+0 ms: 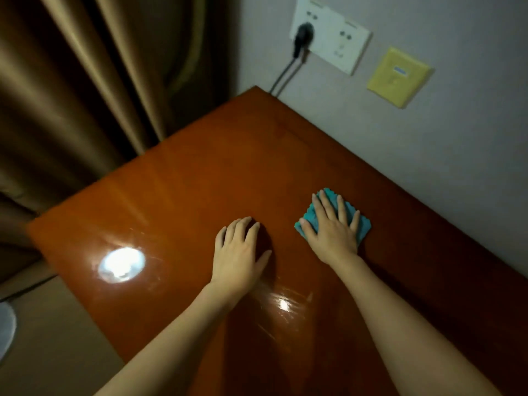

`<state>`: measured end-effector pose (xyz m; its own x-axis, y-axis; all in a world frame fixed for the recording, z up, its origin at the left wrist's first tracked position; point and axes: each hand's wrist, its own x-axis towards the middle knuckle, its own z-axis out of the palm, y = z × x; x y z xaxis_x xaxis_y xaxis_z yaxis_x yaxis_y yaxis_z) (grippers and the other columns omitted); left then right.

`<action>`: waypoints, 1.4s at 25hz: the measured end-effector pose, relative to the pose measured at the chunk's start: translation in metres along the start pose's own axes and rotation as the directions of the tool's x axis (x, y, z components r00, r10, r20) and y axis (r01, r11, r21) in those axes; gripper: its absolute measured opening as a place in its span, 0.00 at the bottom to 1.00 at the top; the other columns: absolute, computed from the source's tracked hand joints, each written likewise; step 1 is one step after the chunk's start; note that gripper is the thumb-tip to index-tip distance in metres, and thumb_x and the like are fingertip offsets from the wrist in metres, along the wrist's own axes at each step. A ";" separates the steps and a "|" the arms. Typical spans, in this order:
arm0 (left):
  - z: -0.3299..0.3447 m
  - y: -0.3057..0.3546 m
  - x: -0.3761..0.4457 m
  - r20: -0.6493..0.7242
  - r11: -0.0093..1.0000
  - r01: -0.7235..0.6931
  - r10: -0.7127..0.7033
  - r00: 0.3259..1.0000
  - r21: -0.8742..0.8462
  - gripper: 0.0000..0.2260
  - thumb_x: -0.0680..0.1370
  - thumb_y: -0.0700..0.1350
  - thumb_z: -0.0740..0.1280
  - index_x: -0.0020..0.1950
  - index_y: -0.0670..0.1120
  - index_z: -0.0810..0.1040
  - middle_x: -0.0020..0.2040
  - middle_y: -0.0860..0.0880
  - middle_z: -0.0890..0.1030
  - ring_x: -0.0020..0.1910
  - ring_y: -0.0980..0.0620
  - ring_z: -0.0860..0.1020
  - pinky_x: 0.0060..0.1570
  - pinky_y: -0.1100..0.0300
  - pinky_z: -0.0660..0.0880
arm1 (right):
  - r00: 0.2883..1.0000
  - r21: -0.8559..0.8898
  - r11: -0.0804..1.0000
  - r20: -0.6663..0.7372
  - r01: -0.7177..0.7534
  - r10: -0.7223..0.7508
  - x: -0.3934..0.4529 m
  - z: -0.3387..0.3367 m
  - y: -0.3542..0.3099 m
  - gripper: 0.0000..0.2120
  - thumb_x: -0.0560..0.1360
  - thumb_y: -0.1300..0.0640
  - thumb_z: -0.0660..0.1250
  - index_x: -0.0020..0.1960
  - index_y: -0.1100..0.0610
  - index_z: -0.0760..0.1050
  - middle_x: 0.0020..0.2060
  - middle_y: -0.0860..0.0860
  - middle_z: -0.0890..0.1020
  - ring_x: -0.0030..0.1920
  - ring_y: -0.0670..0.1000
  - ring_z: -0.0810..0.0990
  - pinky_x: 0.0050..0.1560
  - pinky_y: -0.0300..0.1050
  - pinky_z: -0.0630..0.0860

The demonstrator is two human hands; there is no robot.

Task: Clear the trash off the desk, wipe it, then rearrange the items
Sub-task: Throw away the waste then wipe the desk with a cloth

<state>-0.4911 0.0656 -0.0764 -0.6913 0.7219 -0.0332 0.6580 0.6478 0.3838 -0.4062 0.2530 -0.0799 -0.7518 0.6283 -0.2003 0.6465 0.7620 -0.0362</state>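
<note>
A glossy reddish-brown wooden desk (185, 195) fills the middle of the view, its top bare apart from my hands and a cloth. My right hand (333, 228) lies flat with straight, spread fingers on a teal cloth (310, 218), pressing it against the desk near the wall side. My left hand (238, 250) rests palm-down on the bare wood just left of it, fingers relaxed and holding nothing. The two hands are a short gap apart.
Brown curtains (85, 95) hang beyond the desk's left and far edges. On the grey wall sit a white socket panel (331, 38) with a black plug and cord (300, 41), and a yellow plate (398, 77). A lamp glare (121, 264) reflects on the desk's left part.
</note>
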 end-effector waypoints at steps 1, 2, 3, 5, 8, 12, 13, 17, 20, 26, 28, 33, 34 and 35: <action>-0.009 -0.020 0.011 -0.005 1.000 0.010 -0.010 1.000 0.005 0.28 0.78 0.59 0.59 0.75 0.50 0.60 0.75 0.50 0.60 0.75 0.50 0.55 0.73 0.52 0.49 | 1.000 -0.009 1.000 0.000 0.016 -0.016 0.019 -0.003 -0.022 0.32 0.78 0.36 0.43 0.77 0.47 0.40 0.77 0.44 0.43 0.76 0.54 0.38 0.71 0.66 0.38; -0.018 -0.040 0.022 -0.010 1.000 0.023 -0.022 1.000 0.011 0.28 0.78 0.59 0.59 0.75 0.50 0.59 0.75 0.50 0.59 0.75 0.50 0.55 0.73 0.53 0.49 | 1.000 -0.015 0.999 0.002 0.028 -0.028 0.036 -0.006 -0.042 0.32 0.78 0.36 0.43 0.77 0.47 0.40 0.77 0.44 0.43 0.76 0.54 0.38 0.71 0.66 0.38; -0.027 -0.064 0.033 -0.022 0.999 0.044 -0.044 0.999 0.010 0.28 0.78 0.59 0.59 0.75 0.50 0.60 0.75 0.50 0.60 0.75 0.50 0.55 0.73 0.53 0.49 | 0.999 -0.021 0.999 0.008 0.045 -0.045 0.055 -0.008 -0.065 0.32 0.78 0.36 0.43 0.77 0.47 0.40 0.77 0.44 0.43 0.76 0.54 0.38 0.71 0.66 0.39; -0.044 -0.102 0.050 -0.050 0.996 0.089 -0.089 0.995 0.005 0.28 0.78 0.59 0.60 0.74 0.49 0.61 0.74 0.49 0.62 0.74 0.50 0.57 0.73 0.52 0.51 | 0.997 -0.034 0.996 0.009 0.078 -0.077 0.086 -0.013 -0.103 0.32 0.78 0.36 0.43 0.77 0.47 0.41 0.77 0.44 0.43 0.76 0.54 0.38 0.71 0.66 0.39; -0.063 -0.152 0.067 -0.062 0.990 0.142 -0.142 0.988 -0.007 0.28 0.77 0.58 0.61 0.73 0.48 0.64 0.73 0.48 0.64 0.73 0.49 0.59 0.72 0.51 0.54 | 0.995 -0.028 0.995 0.003 0.096 -0.096 0.128 -0.019 -0.161 0.32 0.78 0.36 0.43 0.77 0.48 0.42 0.77 0.44 0.44 0.76 0.54 0.39 0.71 0.67 0.40; -0.080 -0.195 0.075 -0.093 0.984 0.175 -0.175 0.980 -0.015 0.28 0.76 0.58 0.63 0.72 0.47 0.66 0.71 0.47 0.67 0.71 0.48 0.63 0.70 0.52 0.57 | 0.988 -0.031 0.988 0.013 0.153 -0.152 0.164 -0.025 -0.229 0.31 0.79 0.37 0.43 0.77 0.48 0.42 0.77 0.45 0.45 0.76 0.55 0.39 0.71 0.67 0.40; -0.084 -0.204 0.075 -0.106 0.981 0.195 -0.196 0.975 -0.020 0.28 0.76 0.58 0.63 0.72 0.47 0.66 0.71 0.47 0.67 0.71 0.48 0.63 0.70 0.52 0.58 | 0.983 -0.039 0.983 0.013 0.181 -0.180 0.171 -0.024 -0.245 0.31 0.79 0.37 0.43 0.77 0.48 0.42 0.77 0.45 0.45 0.76 0.55 0.39 0.71 0.67 0.40; -0.092 -0.227 0.069 -0.135 0.960 0.272 -0.278 0.951 -0.062 0.28 0.77 0.57 0.62 0.74 0.46 0.63 0.72 0.47 0.65 0.72 0.49 0.60 0.70 0.54 0.56 | 0.957 -0.045 0.956 0.025 0.289 -0.288 0.182 -0.024 -0.294 0.31 0.79 0.37 0.42 0.77 0.48 0.44 0.77 0.45 0.47 0.76 0.55 0.39 0.71 0.68 0.40; -0.093 -0.231 0.060 -0.148 0.947 0.313 -0.319 0.936 -0.068 0.28 0.77 0.56 0.63 0.72 0.44 0.65 0.70 0.45 0.68 0.71 0.47 0.63 0.69 0.53 0.58 | 0.922 -0.044 0.921 0.042 0.387 -0.386 0.167 -0.023 -0.319 0.30 0.79 0.37 0.43 0.77 0.47 0.47 0.77 0.45 0.49 0.76 0.55 0.40 0.70 0.68 0.38; -0.087 -0.207 0.037 -0.105 0.935 0.353 -0.354 0.929 -0.028 0.28 0.77 0.56 0.62 0.73 0.45 0.64 0.73 0.45 0.64 0.73 0.46 0.60 0.71 0.51 0.55 | 0.893 -0.038 0.893 0.062 0.449 -0.446 0.109 -0.014 -0.302 0.30 0.79 0.37 0.43 0.77 0.46 0.41 0.77 0.45 0.43 0.76 0.53 0.37 0.72 0.65 0.38; -0.080 -0.189 0.023 -0.055 0.944 0.330 -0.329 0.943 -0.003 0.28 0.78 0.57 0.60 0.75 0.46 0.61 0.74 0.47 0.61 0.74 0.48 0.58 0.72 0.52 0.53 | 0.908 -0.033 0.909 0.071 0.416 -0.413 0.086 -0.011 -0.279 0.31 0.79 0.37 0.43 0.77 0.46 0.39 0.77 0.45 0.41 0.76 0.53 0.36 0.72 0.65 0.38; -0.057 -0.114 -0.013 0.023 0.969 0.245 -0.246 0.969 0.022 0.28 0.79 0.57 0.59 0.76 0.48 0.58 0.75 0.48 0.59 0.75 0.49 0.55 0.73 0.52 0.52 | 0.946 -0.029 0.946 0.052 0.322 -0.321 0.023 0.003 -0.194 0.32 0.76 0.34 0.39 0.77 0.45 0.39 0.77 0.43 0.42 0.76 0.52 0.37 0.72 0.65 0.39; -0.051 -0.096 -0.022 0.034 0.974 0.224 -0.225 0.974 0.030 0.28 0.79 0.57 0.59 0.76 0.48 0.57 0.76 0.49 0.58 0.75 0.49 0.54 0.73 0.53 0.51 | 0.953 -0.019 0.954 0.051 0.299 -0.298 0.010 0.005 -0.173 0.33 0.75 0.34 0.37 0.77 0.44 0.39 0.77 0.43 0.42 0.76 0.52 0.37 0.72 0.65 0.39; -0.044 -0.077 -0.031 0.046 0.978 0.207 -0.208 0.977 0.036 0.28 0.79 0.57 0.58 0.76 0.48 0.57 0.76 0.49 0.57 0.75 0.49 0.53 0.74 0.53 0.50 | 0.961 -0.008 0.962 0.054 0.273 -0.273 -0.004 0.008 -0.152 0.34 0.74 0.34 0.36 0.77 0.44 0.40 0.77 0.43 0.42 0.76 0.52 0.37 0.72 0.65 0.38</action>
<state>-0.5335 -0.0181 -0.0642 -0.7987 0.5816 -0.1544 0.5114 0.7912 0.3354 -0.5007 0.1336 -0.0810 -0.8913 0.3873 -0.2358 0.4152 0.9061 -0.0812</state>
